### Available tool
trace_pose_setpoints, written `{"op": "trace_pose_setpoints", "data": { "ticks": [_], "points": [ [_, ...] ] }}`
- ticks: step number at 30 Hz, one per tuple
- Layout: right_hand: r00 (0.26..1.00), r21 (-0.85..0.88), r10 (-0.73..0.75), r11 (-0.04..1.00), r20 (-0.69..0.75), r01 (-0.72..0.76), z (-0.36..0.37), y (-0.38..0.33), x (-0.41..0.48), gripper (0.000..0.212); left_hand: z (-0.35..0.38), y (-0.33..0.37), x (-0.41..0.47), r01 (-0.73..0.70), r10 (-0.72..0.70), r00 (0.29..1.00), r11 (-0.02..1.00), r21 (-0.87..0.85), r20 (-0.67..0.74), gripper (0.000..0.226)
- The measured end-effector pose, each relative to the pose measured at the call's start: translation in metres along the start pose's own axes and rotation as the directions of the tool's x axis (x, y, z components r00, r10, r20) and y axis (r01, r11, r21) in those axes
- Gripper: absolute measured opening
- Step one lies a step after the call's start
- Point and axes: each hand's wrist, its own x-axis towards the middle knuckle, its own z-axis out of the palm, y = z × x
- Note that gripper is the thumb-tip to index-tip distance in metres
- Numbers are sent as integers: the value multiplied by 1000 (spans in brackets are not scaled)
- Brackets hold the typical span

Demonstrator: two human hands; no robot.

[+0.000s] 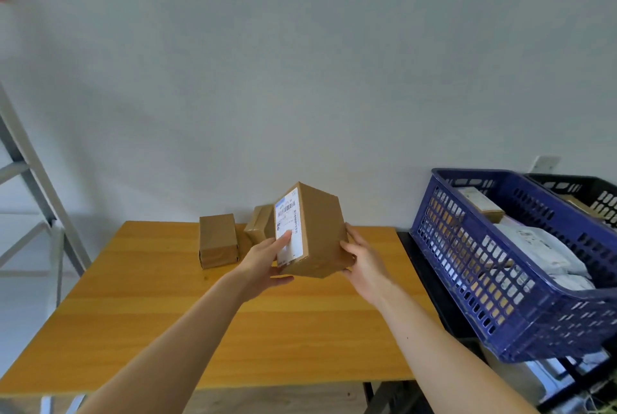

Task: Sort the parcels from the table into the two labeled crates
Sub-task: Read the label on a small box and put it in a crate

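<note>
**Light, stiff box held up in 2 hands for a look at its label**

The cardboard parcel [317,230] is in the air above the far half of the wooden table [133,313], tilted so that its white shipping label [287,226] faces the camera. It looks like a rigid carton with crisp edges and flat faces, so it should not sag or deform under finger pressure. Judging by how easily it sits between fingertips, it is probably light (its contents are unknown, so treat it gently anyway). Plain cardboard gives decent friction. The glossy label is the slicker patch. The best hold is across 2 opposite faces or under a bottom edge, not on the label.

The left hand [263,261] grips the near left side, thumb pressed flat on the label's lower part and fingers curled beneath the bottom edge. The right hand [360,256] clasps the right face, fingers wrapped round the lower right corner. Both forearms reach forward and slightly inward, wrists raised.

2 more brown parcels wait on the table by the wall: a standing parcel [218,240] and a leaning parcel [258,225], the latter partly hidden behind the held box. To the right, the blue crate [467,266] already holds white mailers [534,246] and a small box, with the black crate [574,185] just behind it. Neither crate's label can be read here.
</note>
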Motion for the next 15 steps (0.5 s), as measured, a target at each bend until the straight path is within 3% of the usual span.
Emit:
{"op": "trace_pose_setpoints", "data": {
  "ticks": [3,7,10,15],
  "points": [
    [998,-163,-55,985,-5,54,2,1,0,52,-3,0,-4,-47,48,998,999,6,-30,40],
    [991,-335,-73,936,114,108,12,-4,-7,42,-7,0,-8,-93,93,995,996,11,-30,40],
    [978,-373,-33,921,208,111,18,-8,-12,57,-10,1,-11,-116,116,993,993,14,13,48],
    [951,-382,-42,910,307,164,16,-9,-15,45,-23,8,-15,-176,171,984,976,130,43,55]
  ]
}}
